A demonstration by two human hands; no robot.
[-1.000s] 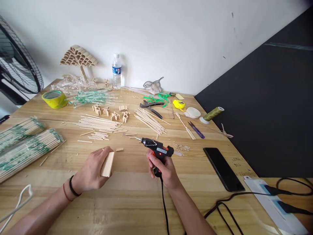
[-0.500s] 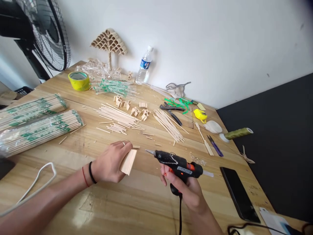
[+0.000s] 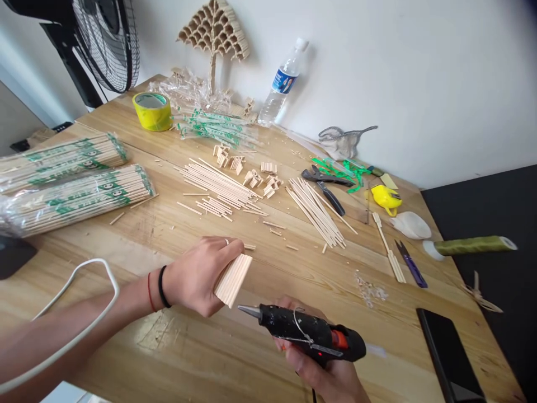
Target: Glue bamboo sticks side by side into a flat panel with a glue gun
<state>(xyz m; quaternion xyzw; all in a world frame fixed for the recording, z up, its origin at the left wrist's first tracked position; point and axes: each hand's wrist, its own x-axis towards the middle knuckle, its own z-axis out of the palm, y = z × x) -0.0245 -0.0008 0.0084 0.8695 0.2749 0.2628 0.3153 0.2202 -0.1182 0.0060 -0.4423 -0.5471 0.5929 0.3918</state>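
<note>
My left hand is closed round a small flat panel of wooden sticks laid side by side, its face turned up toward me. In my right hand is a black hot glue gun with a small red light on its side. The metal nozzle points left, close to the lower edge of the panel; a small gap shows between them. Beyond my hands lie a pile of thin sticks, some short cut sticks and several small stick pieces joined together.
Bagged sticks lie at left by a white cable. Yellow tape, a bottle and a stick-built tree stand behind. Pliers, small snips and a phone are at right.
The glue gun has come down and closer to the stick panel, its nozzle now near the panel's lower edge. My left hand keeps its hold. The whole view has shifted slightly.
</note>
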